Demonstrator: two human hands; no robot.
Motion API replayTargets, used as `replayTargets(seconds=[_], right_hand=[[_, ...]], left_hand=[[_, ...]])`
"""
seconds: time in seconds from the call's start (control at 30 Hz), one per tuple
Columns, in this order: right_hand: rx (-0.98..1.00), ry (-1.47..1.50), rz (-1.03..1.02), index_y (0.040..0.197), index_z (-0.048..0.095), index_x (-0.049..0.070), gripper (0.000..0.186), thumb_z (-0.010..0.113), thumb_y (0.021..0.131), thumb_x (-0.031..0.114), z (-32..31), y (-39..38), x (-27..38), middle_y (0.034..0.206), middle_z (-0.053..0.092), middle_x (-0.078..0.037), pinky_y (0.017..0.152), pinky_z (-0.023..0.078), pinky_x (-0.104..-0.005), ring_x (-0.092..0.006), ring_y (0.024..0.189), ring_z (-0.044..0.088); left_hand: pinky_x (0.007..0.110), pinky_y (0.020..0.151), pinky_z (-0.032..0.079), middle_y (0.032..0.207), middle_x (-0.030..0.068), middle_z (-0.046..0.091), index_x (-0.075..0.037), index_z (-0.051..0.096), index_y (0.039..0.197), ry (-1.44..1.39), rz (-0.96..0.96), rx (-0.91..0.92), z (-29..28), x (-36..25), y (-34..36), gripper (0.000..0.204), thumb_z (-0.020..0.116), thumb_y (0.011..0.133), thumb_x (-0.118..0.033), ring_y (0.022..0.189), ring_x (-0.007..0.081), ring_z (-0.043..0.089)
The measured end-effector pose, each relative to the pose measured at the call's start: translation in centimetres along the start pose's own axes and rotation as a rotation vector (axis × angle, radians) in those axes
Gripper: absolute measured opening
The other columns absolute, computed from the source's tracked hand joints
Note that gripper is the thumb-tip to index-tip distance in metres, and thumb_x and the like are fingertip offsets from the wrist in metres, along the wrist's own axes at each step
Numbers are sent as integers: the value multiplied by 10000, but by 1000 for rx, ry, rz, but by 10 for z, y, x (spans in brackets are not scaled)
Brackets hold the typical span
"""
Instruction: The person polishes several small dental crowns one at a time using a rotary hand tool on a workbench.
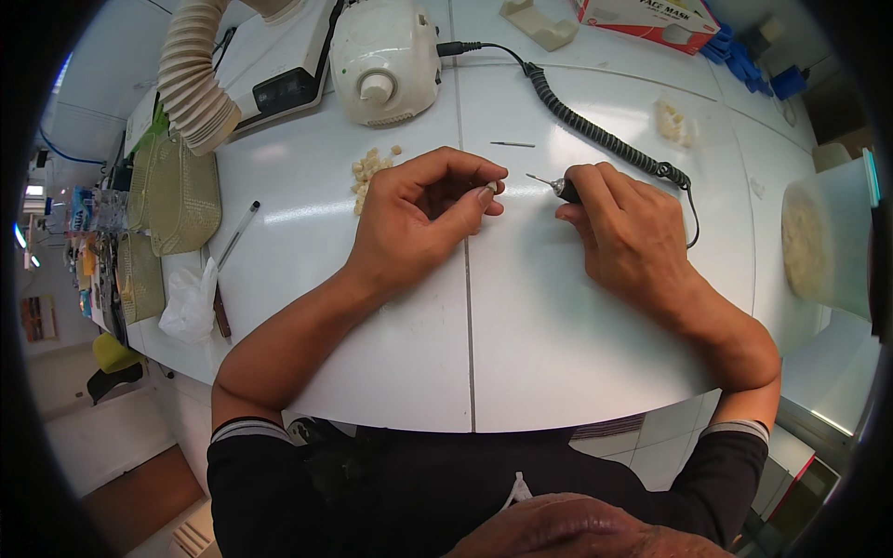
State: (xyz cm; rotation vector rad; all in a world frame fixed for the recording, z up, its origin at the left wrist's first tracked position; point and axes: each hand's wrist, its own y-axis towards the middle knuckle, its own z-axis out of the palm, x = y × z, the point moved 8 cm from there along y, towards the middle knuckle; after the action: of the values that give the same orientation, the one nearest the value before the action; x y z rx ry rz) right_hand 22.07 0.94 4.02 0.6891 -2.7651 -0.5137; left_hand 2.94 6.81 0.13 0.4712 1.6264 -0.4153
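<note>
My left hand pinches a small whitish tooth-like piece between thumb and index finger; the fingertips hide most of it. To its right, my right hand is closed around a dark rotary handpiece, held much like a pen. The handpiece's thin metal bur points left at the piece, with a gap between them. Just behind my left hand lies a loose pile of small cream-coloured pieces. Beyond the bur, a separate thin metal bur rests on the white table.
A white control box with a knob stands at the back; a black coiled cord runs from it behind my right hand. A ribbed hose hangs back left. Left are mesh baskets, a pen and a plastic bag; right, a translucent tub.
</note>
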Motion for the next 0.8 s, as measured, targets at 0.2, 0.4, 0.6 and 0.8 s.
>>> replayTargets(seconds=[0.2,0.4,0.6,0.8], right_hand=[[-25,27,-26,991,604,55,258,791,1021,231,-5,1,9,800,601,-65,540,485,-388,-250,637,656],[51,71,-14,1016,597,49,265,749,1063,262,0,-2,14,783,638,-89,534,495,-408,-285,619,672],[118,83,34,1014,593,44,300,700,1099,310,5,-6,7,789,657,-108,538,507,-417,-310,627,687],[151,68,6,982,587,36,318,708,1093,310,-1,-2,17,843,633,-114,557,521,-419,-304,715,709]], left_hand=[[286,844,635,1209,120,779,18,725,1286,28,75,20,0,2,-1,225,719,1070,-45,1065,177,799],[271,867,635,1150,108,782,41,719,1262,76,41,24,1,3,-2,215,726,1064,-42,1039,155,795],[243,835,602,1074,64,783,25,744,1185,148,34,50,10,-1,-4,170,754,1025,-33,944,96,754],[210,694,488,937,-3,749,4,764,1084,307,46,21,8,-3,-5,134,795,966,-51,780,25,625]])
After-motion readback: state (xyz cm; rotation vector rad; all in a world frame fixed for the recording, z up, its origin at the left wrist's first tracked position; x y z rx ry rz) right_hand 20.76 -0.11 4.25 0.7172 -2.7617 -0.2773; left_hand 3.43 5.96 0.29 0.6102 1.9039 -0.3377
